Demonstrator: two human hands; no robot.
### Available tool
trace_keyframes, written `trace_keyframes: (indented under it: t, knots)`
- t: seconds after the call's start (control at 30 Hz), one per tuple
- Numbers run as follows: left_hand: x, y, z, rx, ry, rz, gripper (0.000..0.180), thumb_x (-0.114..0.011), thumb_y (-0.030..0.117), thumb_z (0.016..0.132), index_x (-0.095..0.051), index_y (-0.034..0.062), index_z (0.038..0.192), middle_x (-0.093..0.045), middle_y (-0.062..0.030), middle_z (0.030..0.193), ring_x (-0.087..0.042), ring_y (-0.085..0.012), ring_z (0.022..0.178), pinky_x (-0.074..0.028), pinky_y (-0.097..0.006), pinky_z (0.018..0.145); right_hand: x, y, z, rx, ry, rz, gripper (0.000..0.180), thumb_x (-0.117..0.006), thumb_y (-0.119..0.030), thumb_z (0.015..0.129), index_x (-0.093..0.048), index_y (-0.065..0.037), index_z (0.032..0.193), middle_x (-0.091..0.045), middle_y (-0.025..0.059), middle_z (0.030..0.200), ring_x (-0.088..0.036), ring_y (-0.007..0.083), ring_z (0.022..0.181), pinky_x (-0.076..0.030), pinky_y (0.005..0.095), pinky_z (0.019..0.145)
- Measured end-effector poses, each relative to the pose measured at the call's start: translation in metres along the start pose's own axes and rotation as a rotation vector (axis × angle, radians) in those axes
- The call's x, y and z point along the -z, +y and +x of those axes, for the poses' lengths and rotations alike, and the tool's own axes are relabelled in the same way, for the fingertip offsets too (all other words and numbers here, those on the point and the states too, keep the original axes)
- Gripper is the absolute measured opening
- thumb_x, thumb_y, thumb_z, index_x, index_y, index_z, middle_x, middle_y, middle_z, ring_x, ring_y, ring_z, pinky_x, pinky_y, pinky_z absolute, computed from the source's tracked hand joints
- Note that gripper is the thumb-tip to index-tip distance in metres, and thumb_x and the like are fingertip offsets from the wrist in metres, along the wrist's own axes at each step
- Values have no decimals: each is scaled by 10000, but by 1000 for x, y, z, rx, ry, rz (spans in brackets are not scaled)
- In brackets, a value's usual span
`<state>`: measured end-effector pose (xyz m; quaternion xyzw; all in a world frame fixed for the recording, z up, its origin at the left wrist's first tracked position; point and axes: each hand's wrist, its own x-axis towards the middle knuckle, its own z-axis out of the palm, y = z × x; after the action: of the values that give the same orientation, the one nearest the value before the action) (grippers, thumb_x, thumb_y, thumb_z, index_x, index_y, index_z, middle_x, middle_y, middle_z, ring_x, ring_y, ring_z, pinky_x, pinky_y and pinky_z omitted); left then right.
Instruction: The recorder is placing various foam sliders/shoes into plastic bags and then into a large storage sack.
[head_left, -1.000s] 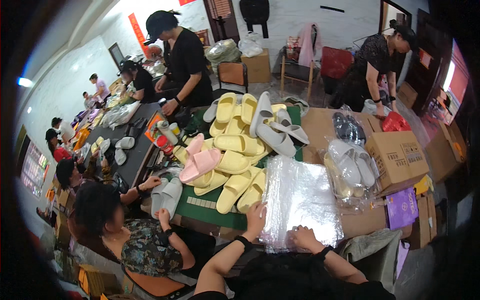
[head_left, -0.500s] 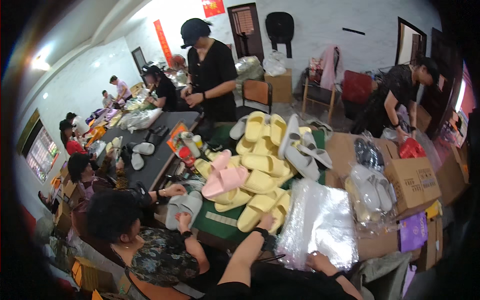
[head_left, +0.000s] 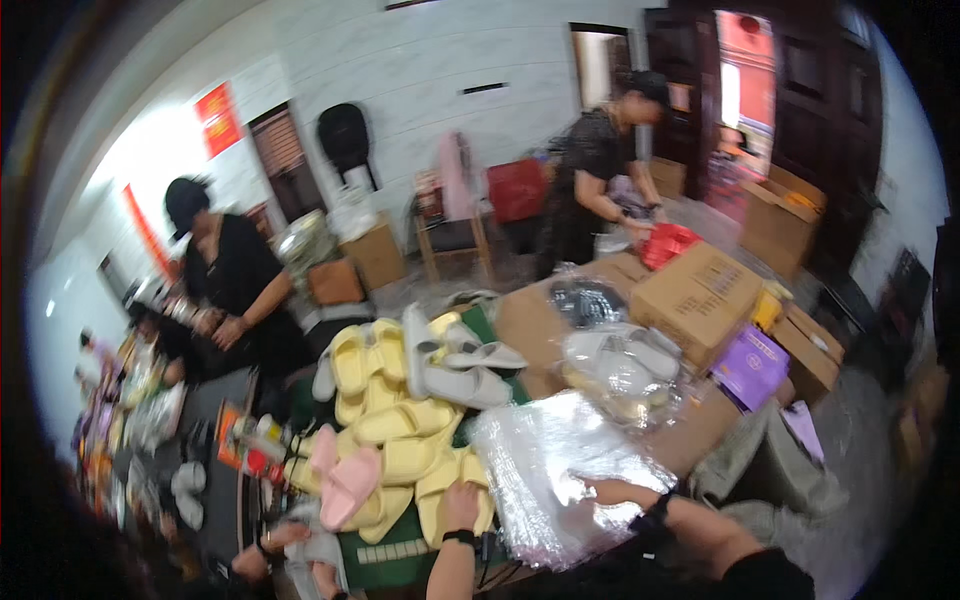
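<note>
Glossy crinkled plastic bags [head_left: 560,470]; matt foam-like yellow slippers [head_left: 400,440].

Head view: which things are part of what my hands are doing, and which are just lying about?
In hand:
left hand on the yellow slippers
right hand on the stack of clear bags

Lying about:
pink slippers
grey slippers
cardboard box
purple box
bagged slippers
</note>
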<state>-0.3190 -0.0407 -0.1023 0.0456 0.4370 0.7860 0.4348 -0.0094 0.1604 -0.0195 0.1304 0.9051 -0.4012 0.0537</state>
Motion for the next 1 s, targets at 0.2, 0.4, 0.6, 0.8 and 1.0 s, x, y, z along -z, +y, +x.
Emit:
trace_keyframes:
  t: [0.2,0.4,0.6,0.8,1.0]
  knots:
    - [-47,5,1,188,180,-289,721,-444,318,893,-52,-45,1377,-81,-220,1440,-145,-325,1331,-140,-387,1098,198,-18,20,-412,491,-14,828,-534,-278,834,28,-69,1405,-590,290,918,-587,394,815,-461,442,726]
    - [-69,8,-3,139,434,-531,356,-532,324,837,-364,11,833,-336,-87,784,-358,-222,727,-357,-349,722,282,35,59,-448,596,633,854,-523,-217,801,59,4,1386,-604,129,700,-559,185,521,-417,315,421]
    - [-71,16,-40,-154,434,573,499,-587,234,796,-405,-72,1146,-494,-209,1008,-500,-292,907,-429,-356,830,299,65,90,-523,650,688,896,-520,-212,773,105,1,1379,-598,135,677,-552,185,505,-389,301,403]
    - [-68,42,-74,-211,617,1306,677,-665,163,731,-344,-82,1275,-525,-270,1116,-521,-340,1013,-429,-380,866,306,70,110,-485,617,755,895,-499,-172,759,127,17,1370,-572,163,673,-521,193,453,-373,310,365]
    - [-72,51,-107,-212,734,1500,574,-716,91,684,-470,-52,1182,-605,-189,1014,-584,-289,902,-480,-351,785,298,89,119,-563,738,782,724,-515,-192,773,-135,-3,1360,-549,136,559,-481,168,373,-342,280,328]
